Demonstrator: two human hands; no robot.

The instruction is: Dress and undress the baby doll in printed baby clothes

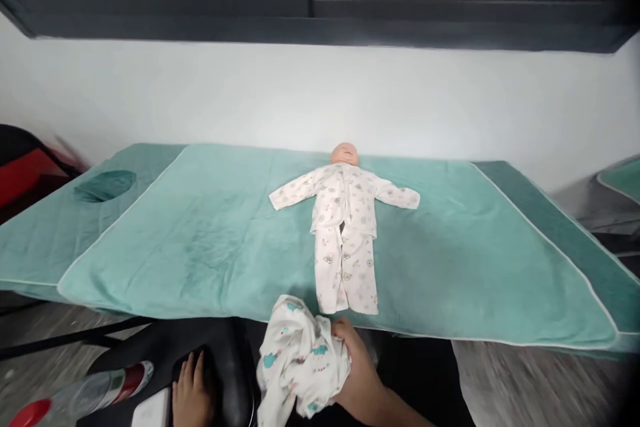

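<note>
My right hand (361, 373) grips a bunched white baby garment (305, 357) with teal and pink prints, held just in front of the bed's near edge. Its folds hide what kind of garment it is. On the seat of a black chair (150, 347), my left hand (193, 390) lies with fingers stretched out over a dark thing I cannot make out. A baby doll (345, 153) lies face up on the bed, dressed in a white printed long-sleeved top (345, 197) and matching trousers (346, 270). Both sleeves spread outward.
The bed has a green cover (450, 267) and a round face hole (105, 185) at its left end. Beside my left hand are a white box-like item (151, 408) and a plastic bottle (90, 392). Behind stand a white wall (225, 93) and a window frame (300, 23).
</note>
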